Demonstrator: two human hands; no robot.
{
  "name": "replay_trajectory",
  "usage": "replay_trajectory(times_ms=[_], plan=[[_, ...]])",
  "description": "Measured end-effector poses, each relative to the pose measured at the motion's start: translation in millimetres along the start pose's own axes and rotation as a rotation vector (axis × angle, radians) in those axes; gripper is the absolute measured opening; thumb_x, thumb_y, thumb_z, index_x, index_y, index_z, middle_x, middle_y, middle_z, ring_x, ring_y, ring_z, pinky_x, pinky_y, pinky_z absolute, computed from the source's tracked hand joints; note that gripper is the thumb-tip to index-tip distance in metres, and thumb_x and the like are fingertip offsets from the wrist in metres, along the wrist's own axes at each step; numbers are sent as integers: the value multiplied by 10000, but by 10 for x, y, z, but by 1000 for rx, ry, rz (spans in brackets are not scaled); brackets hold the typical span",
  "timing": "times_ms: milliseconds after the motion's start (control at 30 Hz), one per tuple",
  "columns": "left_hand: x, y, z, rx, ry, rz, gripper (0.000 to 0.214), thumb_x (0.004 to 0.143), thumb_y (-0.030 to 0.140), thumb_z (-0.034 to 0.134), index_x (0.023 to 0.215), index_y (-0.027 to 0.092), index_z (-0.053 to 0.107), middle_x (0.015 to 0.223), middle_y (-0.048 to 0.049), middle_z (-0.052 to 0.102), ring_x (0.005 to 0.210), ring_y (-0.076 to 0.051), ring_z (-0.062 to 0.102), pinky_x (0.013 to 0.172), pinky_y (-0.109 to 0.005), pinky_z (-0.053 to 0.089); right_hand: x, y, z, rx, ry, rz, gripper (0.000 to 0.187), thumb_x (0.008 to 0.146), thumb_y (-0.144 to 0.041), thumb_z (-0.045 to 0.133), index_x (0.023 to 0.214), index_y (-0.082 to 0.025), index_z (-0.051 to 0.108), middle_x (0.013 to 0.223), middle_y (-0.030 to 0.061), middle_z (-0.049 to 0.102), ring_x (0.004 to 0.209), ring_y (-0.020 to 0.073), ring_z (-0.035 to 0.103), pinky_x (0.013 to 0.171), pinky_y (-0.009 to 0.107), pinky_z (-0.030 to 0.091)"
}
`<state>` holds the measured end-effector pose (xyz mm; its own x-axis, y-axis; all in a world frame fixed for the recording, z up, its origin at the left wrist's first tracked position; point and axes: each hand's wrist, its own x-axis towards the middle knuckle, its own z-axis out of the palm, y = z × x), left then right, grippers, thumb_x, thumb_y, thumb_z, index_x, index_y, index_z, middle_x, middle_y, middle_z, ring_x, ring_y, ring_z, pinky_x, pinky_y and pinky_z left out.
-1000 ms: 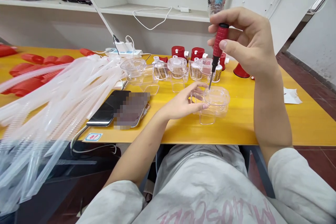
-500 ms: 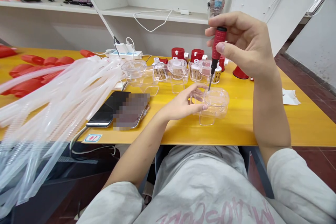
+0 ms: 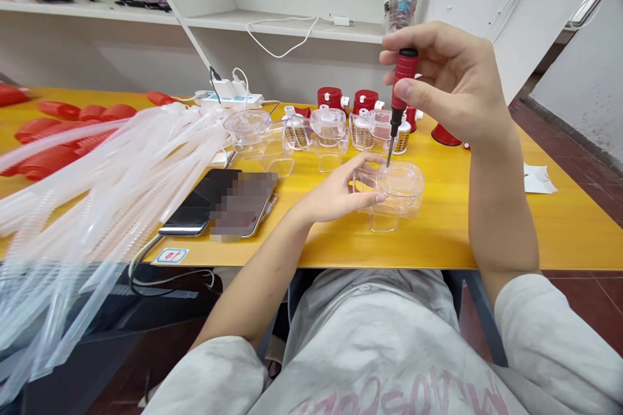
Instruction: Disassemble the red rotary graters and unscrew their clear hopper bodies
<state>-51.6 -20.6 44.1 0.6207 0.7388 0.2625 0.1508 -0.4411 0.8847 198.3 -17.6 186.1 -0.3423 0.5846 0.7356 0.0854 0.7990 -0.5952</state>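
A red-handled screwdriver [image 3: 404,81] is gripped in my right hand [image 3: 455,81], held steeply with its tip down. The tip meets the upper edge of a clear plastic housing [image 3: 403,191]; whether a screw is there is too small to tell. My left hand [image 3: 341,191] is closed around the left side of this housing, thumb in front and fingers behind, steadying it on the yellow table [image 3: 448,233]. Similar clear housings [image 3: 250,133] stand farther back, beside white perforated baskets [image 3: 363,133] and red caps [image 3: 329,98].
Long translucent ribbed tubes [image 3: 121,168] spread over the left side, with red plastic parts [image 3: 48,142] beyond. Two phones [image 3: 202,201] lie left of my left hand. A power strip [image 3: 233,101] sits by the shelf, and a paper scrap [image 3: 539,179] lies at right.
The screwdriver's handle and my right hand have shifted very slightly to the left. My left hand and the clear housing stay in place.
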Motion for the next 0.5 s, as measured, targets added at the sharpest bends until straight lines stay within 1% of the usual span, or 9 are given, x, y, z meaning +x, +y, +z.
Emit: replay_trajectory(times_ms=[100, 133, 267, 367, 400, 500], plan=[[1, 15, 4, 0, 4, -22, 771, 903, 595, 956, 1524, 258, 649, 1436, -119, 721, 1239, -292, 706, 1025, -415, 644, 15, 2, -7, -69, 30, -12, 425, 829, -533, 1058, 1195, -385, 899, 1266, 33, 844, 1201, 312, 783, 1022, 531, 758], [1, 18, 5, 0, 6, -25, 762, 903, 592, 957, 1520, 262, 653, 1433, -117, 722, 1238, -289, 706, 1025, -411, 643, 14, -2, -9, -71, 31, -4, 415, 830, -511, 1059, 1194, -391, 898, 1276, 27, 842, 1204, 314, 780, 1023, 537, 759], [-1, 13, 7, -6, 2, -19, 740, 903, 573, 957, 1509, 267, 664, 1452, -115, 718, 1219, -273, 703, 994, -386, 635, -17, -20, -21, 31, -1, -9, 397, 907, -450, 1003, 1286, -424, 885, 1323, 11, 825, 1315, 309, 772, 1037, 525, 767], [-2, 3, 6, -7, 2, -26, 753, 908, 581, 955, 1523, 262, 659, 1463, -119, 710, 1215, -270, 705, 973, -379, 636, -20, -11, -27, 41, -8, -14, 361, 925, -479, 998, 1263, -412, 889, 1310, 11, 826, 1320, 295, 774, 1110, 522, 754], [-2, 0, 6, -8, 4, -26, 750, 910, 583, 954, 1522, 264, 660, 1456, -118, 711, 1215, -271, 708, 975, -381, 639, -14, -5, -28, 24, -11, -12, 348, 930, -486, 996, 1253, -408, 892, 1313, 12, 825, 1315, 293, 775, 1110, 518, 751], [0, -7, 7, -11, 2, -23, 745, 906, 585, 960, 1513, 273, 662, 1424, -112, 722, 1215, -280, 718, 992, -397, 649, 8, -1, -31, -58, 3, -12, 364, 900, -488, 1017, 1236, -414, 898, 1286, 7, 823, 1188, 272, 783, 1012, 490, 751]])
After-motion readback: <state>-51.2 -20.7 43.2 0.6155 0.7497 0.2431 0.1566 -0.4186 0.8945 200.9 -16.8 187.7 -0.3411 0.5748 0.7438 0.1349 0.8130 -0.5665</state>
